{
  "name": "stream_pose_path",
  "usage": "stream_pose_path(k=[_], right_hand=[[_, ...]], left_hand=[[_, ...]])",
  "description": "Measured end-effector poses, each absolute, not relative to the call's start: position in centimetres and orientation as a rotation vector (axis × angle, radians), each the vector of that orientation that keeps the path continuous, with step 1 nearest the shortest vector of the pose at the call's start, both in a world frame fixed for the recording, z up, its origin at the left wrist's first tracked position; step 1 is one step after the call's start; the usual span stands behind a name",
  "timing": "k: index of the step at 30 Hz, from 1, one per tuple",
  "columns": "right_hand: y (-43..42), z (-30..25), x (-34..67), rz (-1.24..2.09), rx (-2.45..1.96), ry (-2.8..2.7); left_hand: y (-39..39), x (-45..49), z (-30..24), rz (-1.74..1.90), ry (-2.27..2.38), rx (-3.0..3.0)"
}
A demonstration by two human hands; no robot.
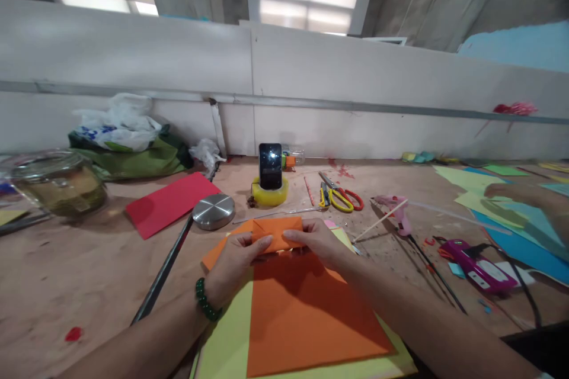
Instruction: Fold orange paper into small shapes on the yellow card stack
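Note:
Both my hands hold a folded orange paper piece (278, 231) just above a flat orange sheet (302, 314). My left hand (237, 263), with a green bead bracelet at the wrist, pinches the piece's left side. My right hand (317, 243) pinches its right side with thumb on top. The orange sheet lies on yellow-green sheets (226, 343) at the near table edge.
A phone (270, 166) stands in a yellow tape roll. Scissors (340, 195), a pink glue gun (398, 213), a round metal lid (214, 211), a red sheet (171, 202), a glass jar (57, 180) and a dark metal bar (162, 275) lie around. Another person's hand (520, 194) rests on coloured sheets at right.

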State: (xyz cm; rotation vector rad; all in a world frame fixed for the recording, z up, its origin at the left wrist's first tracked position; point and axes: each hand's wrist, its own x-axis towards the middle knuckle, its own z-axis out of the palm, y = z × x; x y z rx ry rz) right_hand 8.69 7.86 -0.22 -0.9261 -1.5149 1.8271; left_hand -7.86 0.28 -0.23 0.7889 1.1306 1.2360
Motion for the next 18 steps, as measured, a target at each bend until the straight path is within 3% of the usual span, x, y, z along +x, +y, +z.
stream_pose_path(k=[18], right_hand=[[6.8,-1.1,8.8,1.898,-0.764,-1.394]], left_hand=[[0.9,-8.7,-1.4,1.197,1.084,0.775]])
